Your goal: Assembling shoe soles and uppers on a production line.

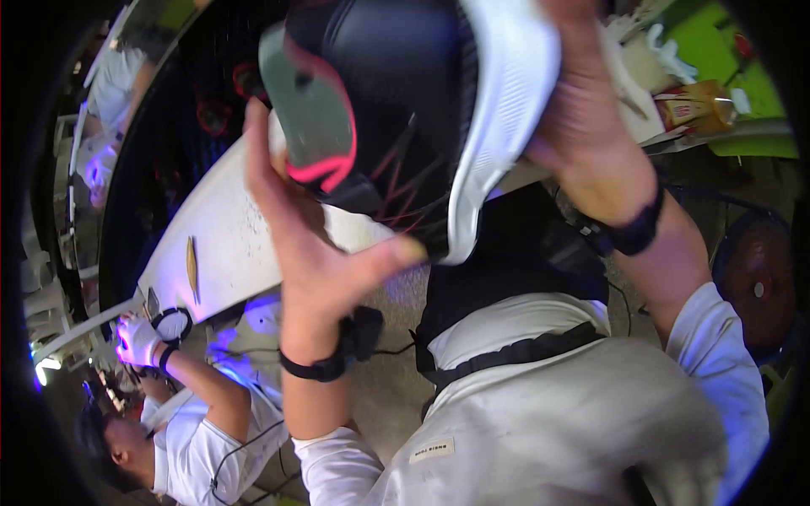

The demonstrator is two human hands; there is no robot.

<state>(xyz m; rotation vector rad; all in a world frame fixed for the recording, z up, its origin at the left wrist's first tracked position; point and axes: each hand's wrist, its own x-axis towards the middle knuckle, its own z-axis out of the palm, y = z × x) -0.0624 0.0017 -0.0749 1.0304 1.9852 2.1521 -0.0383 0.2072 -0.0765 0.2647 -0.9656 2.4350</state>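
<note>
Currently, the head view, the sole view on record, shows a black shoe [396,93] held up close to the camera, apparently above the near edge of a white table [228,215], tilted, with its white sole [506,118] turned toward the wearer's right. Left hand [308,261]: thumb and forefinger spread wide, thumb at the lower end of the shoe, forefinger raised beside the grey panel [316,126] with its red edging; whether the thumb bears weight cannot be told. Right hand [582,126]: wrapped along the sole side, apparently carrying the shoe; its fingertips are hidden and partly blurred. Assessment: handling is sound if the sole side takes the load, since the firm sole should bear pressure better than the upper. Recommended: keep the left thumb light near the thin red lines, bring the left fingers in under the shoe for a second support, and turn it slowly, as blur hampers any look at the surface. Black wristbands [312,367] sit on both wrists and should be kept off the upper. A slender tan object [192,263] lies on the table, well apart from the hands.
</note>
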